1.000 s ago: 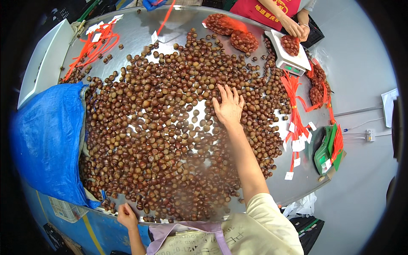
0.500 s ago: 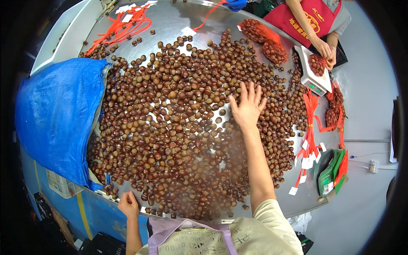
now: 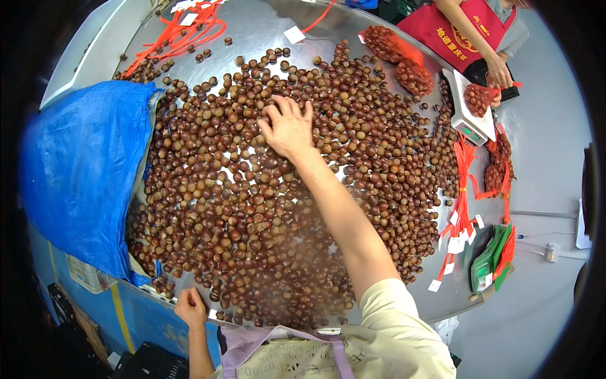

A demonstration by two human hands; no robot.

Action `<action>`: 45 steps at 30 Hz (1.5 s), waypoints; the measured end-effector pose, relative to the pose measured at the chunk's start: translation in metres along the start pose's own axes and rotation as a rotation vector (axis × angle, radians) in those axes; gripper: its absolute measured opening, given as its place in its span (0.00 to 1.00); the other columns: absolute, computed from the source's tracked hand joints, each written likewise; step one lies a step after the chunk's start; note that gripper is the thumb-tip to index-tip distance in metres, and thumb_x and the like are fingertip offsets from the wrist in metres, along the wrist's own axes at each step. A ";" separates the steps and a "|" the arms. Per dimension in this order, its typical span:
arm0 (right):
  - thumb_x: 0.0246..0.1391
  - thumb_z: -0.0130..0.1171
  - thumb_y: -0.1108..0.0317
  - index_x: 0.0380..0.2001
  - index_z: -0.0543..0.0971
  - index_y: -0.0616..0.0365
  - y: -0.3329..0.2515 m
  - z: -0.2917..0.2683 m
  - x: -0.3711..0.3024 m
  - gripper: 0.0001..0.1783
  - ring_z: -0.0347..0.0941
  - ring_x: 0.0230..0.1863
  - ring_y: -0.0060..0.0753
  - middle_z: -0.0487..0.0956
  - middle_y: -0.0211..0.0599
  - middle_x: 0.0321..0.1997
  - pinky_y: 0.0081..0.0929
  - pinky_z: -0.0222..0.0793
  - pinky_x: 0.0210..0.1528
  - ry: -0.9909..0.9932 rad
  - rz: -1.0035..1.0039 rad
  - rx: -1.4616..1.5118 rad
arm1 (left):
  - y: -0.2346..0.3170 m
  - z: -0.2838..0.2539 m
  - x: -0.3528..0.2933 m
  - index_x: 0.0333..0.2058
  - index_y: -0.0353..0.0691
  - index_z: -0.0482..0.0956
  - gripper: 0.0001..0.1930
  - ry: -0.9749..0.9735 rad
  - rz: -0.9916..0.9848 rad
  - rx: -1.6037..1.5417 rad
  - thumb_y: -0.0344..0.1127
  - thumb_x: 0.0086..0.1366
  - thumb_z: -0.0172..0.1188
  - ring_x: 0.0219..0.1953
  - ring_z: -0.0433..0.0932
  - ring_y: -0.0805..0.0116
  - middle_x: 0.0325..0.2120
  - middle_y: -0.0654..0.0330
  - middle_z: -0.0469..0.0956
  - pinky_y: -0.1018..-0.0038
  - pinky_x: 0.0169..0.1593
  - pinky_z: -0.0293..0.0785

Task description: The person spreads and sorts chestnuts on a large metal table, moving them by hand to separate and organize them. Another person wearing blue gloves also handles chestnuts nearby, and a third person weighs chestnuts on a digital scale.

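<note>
A wide spread of brown chestnuts (image 3: 252,208) covers the metal table. My right hand (image 3: 290,128) reaches over its upper middle, fingers apart and slightly bent, palm down on the nuts and holding none that I can see. At the table's near left edge, beside the lowest chestnuts, my left hand (image 3: 190,308) is closed with curled fingers; whatever might be inside it is hidden. Next to the heap on the left lies a blue woven sack (image 3: 85,177), its mouth towards the chestnuts.
At the upper right, a co-worker's hand (image 3: 499,74) is at a red net bag of chestnuts (image 3: 478,100) on a white scale (image 3: 456,117). Filled net bags (image 3: 413,77) lie nearby. Orange net strips with white tags (image 3: 464,202) hang at right; more orange strips (image 3: 183,39) lie upper left.
My right hand has swept left across the chestnuts, from right of centre to the upper middle. My left hand stays at the edge. The co-worker's hands have shifted slightly at the bag.
</note>
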State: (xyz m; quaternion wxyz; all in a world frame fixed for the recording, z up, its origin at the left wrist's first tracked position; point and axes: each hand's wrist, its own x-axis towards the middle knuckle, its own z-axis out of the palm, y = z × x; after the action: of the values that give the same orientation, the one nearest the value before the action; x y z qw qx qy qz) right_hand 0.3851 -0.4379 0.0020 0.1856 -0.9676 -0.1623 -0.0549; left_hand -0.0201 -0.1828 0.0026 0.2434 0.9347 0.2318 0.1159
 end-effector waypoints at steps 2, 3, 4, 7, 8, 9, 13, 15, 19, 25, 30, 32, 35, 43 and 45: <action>0.56 0.45 0.50 0.44 0.74 0.49 0.012 -0.005 -0.009 0.20 0.55 0.65 0.40 0.63 0.37 0.62 0.63 0.34 0.67 0.065 -0.001 -0.058 | 0.001 -0.002 0.001 0.20 0.39 0.72 0.11 -0.003 -0.013 0.012 0.32 0.60 0.59 0.12 0.63 0.69 0.11 0.61 0.65 0.73 0.18 0.59; 0.56 0.45 0.51 0.43 0.74 0.49 0.019 -0.006 -0.013 0.19 0.56 0.65 0.39 0.64 0.36 0.61 0.62 0.35 0.67 0.094 0.005 -0.090 | 0.001 -0.002 0.000 0.20 0.39 0.72 0.11 -0.001 -0.011 0.009 0.32 0.60 0.59 0.12 0.63 0.68 0.11 0.61 0.65 0.73 0.18 0.59; 0.56 0.45 0.52 0.43 0.74 0.49 0.027 -0.010 -0.017 0.18 0.55 0.65 0.40 0.64 0.37 0.61 0.62 0.35 0.67 0.086 0.026 -0.100 | 0.000 -0.002 0.000 0.20 0.39 0.72 0.11 0.003 -0.009 0.008 0.32 0.60 0.59 0.12 0.63 0.68 0.11 0.60 0.65 0.72 0.18 0.59; 0.57 0.43 0.53 0.41 0.74 0.48 0.053 -0.028 -0.029 0.17 0.55 0.65 0.39 0.64 0.39 0.60 0.60 0.36 0.67 0.064 0.131 -0.129 | 0.000 -0.002 0.001 0.20 0.39 0.71 0.11 -0.005 -0.002 0.011 0.32 0.60 0.59 0.12 0.64 0.67 0.11 0.60 0.65 0.72 0.18 0.59; 0.57 0.43 0.53 0.41 0.74 0.48 0.062 -0.035 -0.033 0.16 0.54 0.65 0.39 0.64 0.39 0.60 0.60 0.37 0.66 0.057 0.171 -0.140 | 0.000 -0.003 0.001 0.20 0.40 0.71 0.11 -0.007 -0.002 0.012 0.31 0.60 0.59 0.12 0.64 0.67 0.11 0.60 0.65 0.72 0.18 0.59; 0.57 0.42 0.53 0.40 0.74 0.48 0.070 -0.041 -0.037 0.16 0.54 0.66 0.38 0.64 0.40 0.60 0.60 0.37 0.66 0.051 0.211 -0.151 | 0.000 -0.003 0.001 0.19 0.40 0.71 0.11 -0.009 -0.001 0.013 0.31 0.59 0.59 0.12 0.64 0.67 0.11 0.60 0.65 0.72 0.18 0.59; 0.57 0.48 0.54 0.42 0.75 0.45 0.104 -0.049 -0.058 0.15 0.56 0.63 0.38 0.67 0.34 0.57 0.54 0.39 0.66 0.184 0.209 -0.233 | 0.004 -0.004 0.004 0.19 0.40 0.71 0.11 -0.024 -0.017 0.004 0.31 0.59 0.59 0.12 0.64 0.66 0.12 0.61 0.65 0.72 0.18 0.59; 0.58 0.46 0.53 0.44 0.75 0.46 0.115 -0.053 -0.065 0.16 0.55 0.64 0.37 0.67 0.34 0.57 0.55 0.37 0.67 0.189 0.231 -0.227 | 0.006 -0.003 0.005 0.19 0.40 0.70 0.11 -0.020 -0.025 0.004 0.31 0.59 0.59 0.12 0.63 0.65 0.12 0.61 0.65 0.71 0.18 0.59; 0.60 0.43 0.49 0.48 0.73 0.48 0.122 -0.066 -0.071 0.21 0.48 0.68 0.43 0.62 0.37 0.63 0.56 0.33 0.68 0.057 0.393 -0.287 | 0.006 -0.005 0.004 0.18 0.40 0.70 0.12 -0.023 -0.008 0.025 0.31 0.59 0.59 0.12 0.63 0.64 0.12 0.61 0.64 0.71 0.18 0.58; 0.54 0.48 0.40 0.57 0.67 0.52 0.067 -0.063 -0.036 0.35 0.42 0.71 0.49 0.57 0.46 0.66 0.59 0.29 0.68 0.209 0.223 -0.178 | 0.008 -0.007 0.006 0.17 0.40 0.69 0.12 -0.016 0.005 0.036 0.31 0.58 0.59 0.12 0.64 0.64 0.11 0.60 0.64 0.71 0.18 0.58; 0.51 0.52 0.42 0.53 0.71 0.50 -0.036 -0.019 0.020 0.32 0.47 0.69 0.47 0.61 0.47 0.63 0.60 0.33 0.67 0.137 -0.111 -0.057 | 0.012 -0.006 0.011 0.17 0.40 0.69 0.12 -0.018 -0.010 -0.007 0.30 0.57 0.60 0.11 0.64 0.65 0.11 0.60 0.64 0.72 0.17 0.58; 0.49 0.53 0.42 0.51 0.72 0.48 -0.073 0.008 0.038 0.30 0.47 0.69 0.48 0.62 0.47 0.62 0.62 0.31 0.67 0.115 -0.221 0.008 | 0.012 -0.007 0.011 0.17 0.39 0.69 0.12 -0.020 -0.002 0.001 0.29 0.57 0.60 0.12 0.64 0.66 0.11 0.60 0.64 0.72 0.17 0.58; 0.48 0.54 0.42 0.51 0.73 0.46 -0.108 0.034 0.054 0.30 0.47 0.69 0.50 0.62 0.46 0.62 0.65 0.29 0.67 0.019 -0.304 0.034 | 0.007 -0.005 0.007 0.18 0.39 0.70 0.11 -0.007 -0.001 0.008 0.29 0.57 0.60 0.12 0.64 0.66 0.12 0.60 0.64 0.72 0.17 0.58; 0.50 0.53 0.43 0.42 0.77 0.45 -0.077 0.036 0.048 0.23 0.59 0.59 0.43 0.70 0.39 0.52 0.59 0.46 0.61 0.034 -0.237 -0.027 | 0.009 -0.006 0.008 0.19 0.38 0.70 0.11 -0.020 0.005 -0.028 0.30 0.61 0.58 0.11 0.59 0.71 0.10 0.61 0.62 0.74 0.17 0.55; 0.52 0.50 0.46 0.41 0.77 0.46 -0.066 0.027 0.039 0.21 0.60 0.58 0.42 0.70 0.41 0.48 0.55 0.46 0.61 0.020 -0.208 -0.008 | 0.007 -0.005 0.007 0.19 0.38 0.70 0.11 -0.022 0.001 -0.029 0.30 0.61 0.58 0.11 0.59 0.71 0.10 0.61 0.62 0.74 0.17 0.55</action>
State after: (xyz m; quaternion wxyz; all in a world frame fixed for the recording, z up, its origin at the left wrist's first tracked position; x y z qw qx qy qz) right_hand 0.4013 -0.3581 0.0060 0.1768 -0.9456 -0.2598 -0.0840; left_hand -0.0127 -0.1827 0.0115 0.2593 0.9324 0.2268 0.1091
